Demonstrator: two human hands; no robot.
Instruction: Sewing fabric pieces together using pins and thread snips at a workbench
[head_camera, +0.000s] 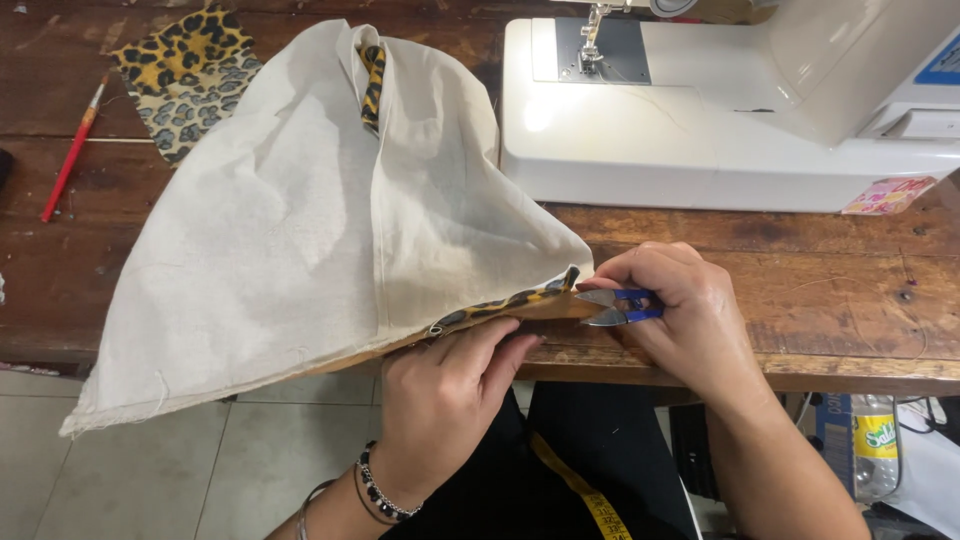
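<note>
A cream lining fabric piece (300, 220) with a leopard-print edge (505, 303) lies over the wooden table's front edge. My left hand (450, 395) pinches the lower edge of this fabric from below, thumb on the leopard trim. My right hand (680, 310) holds small blue-handled thread snips (615, 306), their blades pointing left at the fabric's corner tip. The blades sit right beside the leopard trim's end.
A white sewing machine (720, 100) stands at the back right. Leopard-print scraps (185, 80) and a red pencil (70, 150) lie at the back left. A yellow tape measure (585, 495) hangs over my lap. A plastic bottle (875, 445) stands below the wooden table (800, 300).
</note>
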